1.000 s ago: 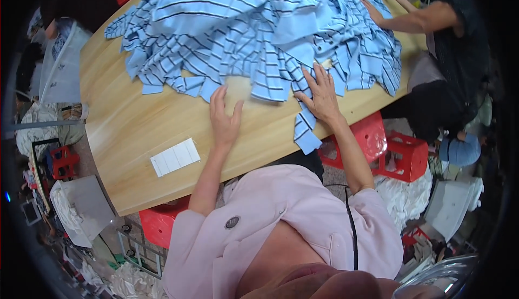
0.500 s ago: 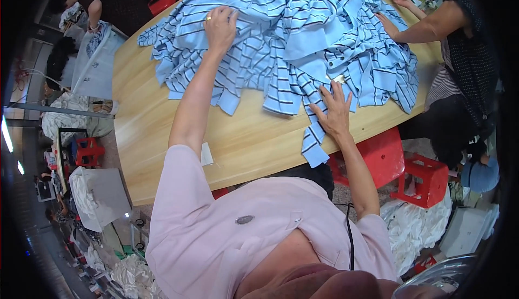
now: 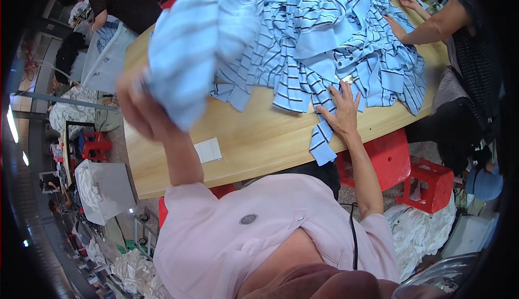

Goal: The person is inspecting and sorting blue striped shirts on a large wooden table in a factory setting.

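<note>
My left hand (image 3: 143, 107), smeared by motion, is raised over the left part of the table, its fingers closed on a light blue striped garment (image 3: 186, 55). The garment hangs blurred in the air between the hand and the pile. My right hand (image 3: 343, 111) lies with fingers spread at the near edge of a large heap of light blue garments (image 3: 313, 28) with dark and white stripes. A narrow striped strip (image 3: 323, 145) pokes out beside that hand's wrist. Dark buttons show on one piece in the heap.
A white paper (image 3: 208, 150) lies on the wooden table (image 3: 254, 137). At the right, a co-worker's arm (image 3: 438, 28) rests against the heap. Red stools (image 3: 427, 185) stand under and beside the table. Another person bends over a white bin (image 3: 111, 55) at far left.
My left hand has lifted a striped garment off the heap and swung it toward me and left. The paper on the table is now more exposed. My right hand stays on the heap.
</note>
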